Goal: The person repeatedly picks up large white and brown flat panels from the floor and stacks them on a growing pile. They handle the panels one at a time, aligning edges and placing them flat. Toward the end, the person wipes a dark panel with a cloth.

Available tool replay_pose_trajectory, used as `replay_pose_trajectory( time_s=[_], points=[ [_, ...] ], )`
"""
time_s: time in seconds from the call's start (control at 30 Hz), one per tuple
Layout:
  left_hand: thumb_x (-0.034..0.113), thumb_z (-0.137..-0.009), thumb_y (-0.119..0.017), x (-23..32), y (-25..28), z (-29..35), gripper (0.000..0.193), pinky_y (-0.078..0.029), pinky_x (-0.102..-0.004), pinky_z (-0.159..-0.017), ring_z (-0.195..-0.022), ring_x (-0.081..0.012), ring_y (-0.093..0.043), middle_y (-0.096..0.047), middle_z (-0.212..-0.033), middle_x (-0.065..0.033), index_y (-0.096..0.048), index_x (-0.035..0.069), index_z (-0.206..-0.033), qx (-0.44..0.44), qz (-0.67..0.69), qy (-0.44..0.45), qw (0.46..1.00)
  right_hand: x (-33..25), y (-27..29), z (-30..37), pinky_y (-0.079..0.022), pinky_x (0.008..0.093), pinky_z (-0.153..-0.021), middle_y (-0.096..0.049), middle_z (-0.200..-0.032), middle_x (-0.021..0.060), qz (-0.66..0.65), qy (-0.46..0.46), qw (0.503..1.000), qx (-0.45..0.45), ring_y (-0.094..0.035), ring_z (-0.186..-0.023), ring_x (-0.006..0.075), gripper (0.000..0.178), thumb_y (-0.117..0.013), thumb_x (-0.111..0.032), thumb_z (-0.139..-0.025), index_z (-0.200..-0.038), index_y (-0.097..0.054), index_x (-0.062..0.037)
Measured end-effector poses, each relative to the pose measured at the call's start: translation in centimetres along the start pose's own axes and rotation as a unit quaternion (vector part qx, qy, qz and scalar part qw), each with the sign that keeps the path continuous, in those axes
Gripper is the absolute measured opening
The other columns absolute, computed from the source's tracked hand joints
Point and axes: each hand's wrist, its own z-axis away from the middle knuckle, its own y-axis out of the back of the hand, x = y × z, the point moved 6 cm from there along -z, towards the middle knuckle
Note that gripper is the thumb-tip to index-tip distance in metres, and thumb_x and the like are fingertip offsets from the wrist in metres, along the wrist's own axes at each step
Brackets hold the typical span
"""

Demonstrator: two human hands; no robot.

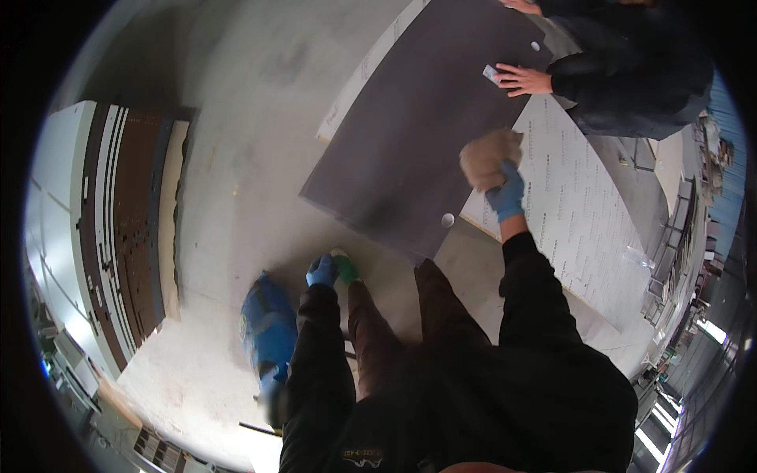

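Note:
My right hand point(509, 193), in a blue glove, grips a crumpled tan cloth point(489, 159). The cloth is over the right edge of a large dark grey panel point(410, 134), which has a round hole near its near right corner. Low on the left, my blue-gloved left hand point(321, 271) has its fingers curled in; whether anything is inside is hidden. Right beside it is a green, pale-tipped shape point(344, 268), apparently my shoe. Across the panel, a co-worker's bare hand point(527, 81) rests on the surface with a small whitish piece point(490, 74) at its fingertips.
Under the dark panel's right side lies a white printed board point(572, 197); another pale board edge point(367, 79) shows at its left. A blue bulky object point(270, 323) stands left of my left arm. Several upright boards point(134, 229) stand at far left. Racks point(682, 260) line the right.

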Motion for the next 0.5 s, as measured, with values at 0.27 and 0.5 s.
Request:
replay_pose_trajectory(
  time_s=[0.27, 0.5],
  points=[
    [0.03, -0.096, -0.07, 1.7, 3.9, -2.1, 0.036, -0.056, -0.0423, -0.078, -0.096, -0.0268, -0.069, -0.071, -0.116, -0.0091, -0.065, 0.008, -0.125, -0.045, 0.025, 0.042, 0.998, 18.8, -9.5, 11.4, -0.056, 0.0336, -0.081, -0.067, -0.11, 0.006, 0.078, -0.133, 0.985, -0.077, -0.065, -0.099, 0.0178, 0.036, -0.069, -0.027, -0.094, -0.122, -0.063, -0.0053],
    [0.025, -0.095, -0.074, 2.2, 0.1, -1.5, 0.036, -0.057, -0.036, -0.072, -0.083, -0.0215, -0.068, -0.07, -0.104, -0.0069, -0.067, 0.006, -0.124, -0.126, 0.078, -0.069, 0.987, 23.2, -14.1, 15.8, -0.055, 0.0325, -0.075, -0.069, -0.103, 0.0054, 0.13, -0.225, 0.955, -0.144, -0.067, -0.094, 0.0157, 0.035, -0.068, -0.031, -0.096, -0.119, -0.066, -0.0052]
  ],
)
